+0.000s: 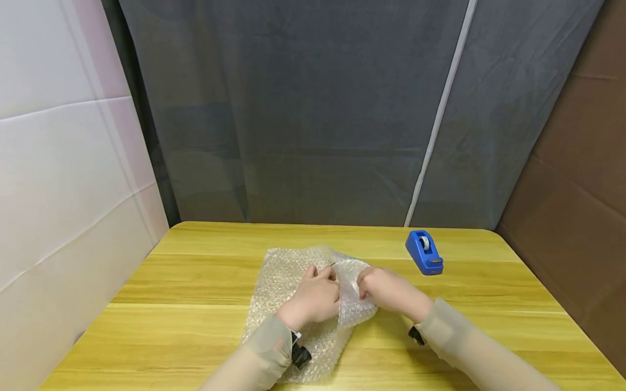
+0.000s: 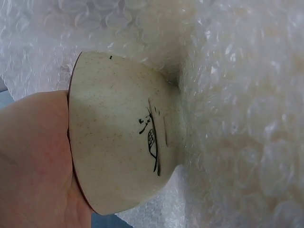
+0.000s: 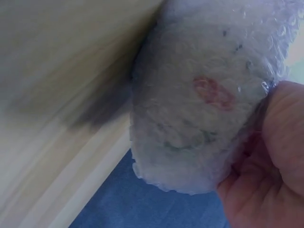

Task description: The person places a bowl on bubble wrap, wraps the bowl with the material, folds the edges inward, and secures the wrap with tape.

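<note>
A cream, speckled bowl (image 2: 114, 118) with a dark rim and a black drawing stands on a sheet of bubble wrap (image 1: 274, 288). My left hand (image 1: 315, 298) holds the bowl at its rim, as the left wrist view shows. One part of the sheet is folded up over the bowl's right side. There my right hand (image 1: 391, 293) grips the bubble wrap (image 3: 190, 114) at the rim with curled fingers. A red mark and green lines on the bowl show through the wrap in the right wrist view. In the head view, the wrap and my left hand hide most of the bowl.
A blue tape dispenser (image 1: 424, 252) with a roll of tape sits on the wooden table (image 1: 171, 304), beyond my right hand. A dark curtain (image 1: 318, 119) hangs behind the table's far edge. Pale cloth stands at the left and brown cloth at the right.
</note>
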`<state>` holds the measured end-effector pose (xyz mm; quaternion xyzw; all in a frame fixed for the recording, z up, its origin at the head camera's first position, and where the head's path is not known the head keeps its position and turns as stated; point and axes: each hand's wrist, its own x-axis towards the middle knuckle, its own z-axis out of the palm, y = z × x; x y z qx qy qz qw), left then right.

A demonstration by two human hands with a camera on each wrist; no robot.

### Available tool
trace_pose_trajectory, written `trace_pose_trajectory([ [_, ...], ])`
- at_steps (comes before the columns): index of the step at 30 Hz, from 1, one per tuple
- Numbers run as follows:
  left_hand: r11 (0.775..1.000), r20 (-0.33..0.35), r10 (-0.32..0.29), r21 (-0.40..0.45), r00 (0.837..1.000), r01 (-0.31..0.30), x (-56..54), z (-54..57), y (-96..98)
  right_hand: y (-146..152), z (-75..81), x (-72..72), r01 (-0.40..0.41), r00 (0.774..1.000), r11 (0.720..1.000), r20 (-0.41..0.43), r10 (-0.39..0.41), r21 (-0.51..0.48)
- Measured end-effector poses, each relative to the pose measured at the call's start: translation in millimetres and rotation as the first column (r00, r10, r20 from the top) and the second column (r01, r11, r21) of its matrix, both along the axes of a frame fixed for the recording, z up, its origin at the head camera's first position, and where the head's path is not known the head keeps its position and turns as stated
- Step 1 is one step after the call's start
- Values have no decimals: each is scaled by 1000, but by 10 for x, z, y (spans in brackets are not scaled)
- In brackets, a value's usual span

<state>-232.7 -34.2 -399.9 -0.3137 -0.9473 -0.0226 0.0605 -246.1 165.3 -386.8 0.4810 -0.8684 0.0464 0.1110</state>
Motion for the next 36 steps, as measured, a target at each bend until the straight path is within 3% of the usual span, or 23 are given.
trace_pose_trajectory([
  [10, 1000, 16, -4, 2, 1000, 4, 6, 1, -1, -32, 42, 7, 72, 990, 996, 120, -78, 50],
  [16, 1000, 13, -8, 1, 1000, 8, 4, 2, -2, -26, 53, 11, 90, 995, 992, 43, -94, 87],
  [19, 1000, 15, -6, 0, 1000, 6, -2, 0, -4, -27, 84, 40, 117, 989, 987, 77, -126, 108],
  [24, 1000, 21, -1, 0, 1000, 1, -20, 9, -12, -40, 113, 90, 206, 951, 970, 208, -229, 128],
  [30, 1000, 34, 0, -6, 999, 0, -20, 19, -8, -62, 89, 134, 297, 907, 945, 271, -324, 135],
  [36, 1000, 37, -15, -3, 999, 15, -12, 24, 1, -65, 54, 178, 320, 894, 938, 283, -346, 135],
])
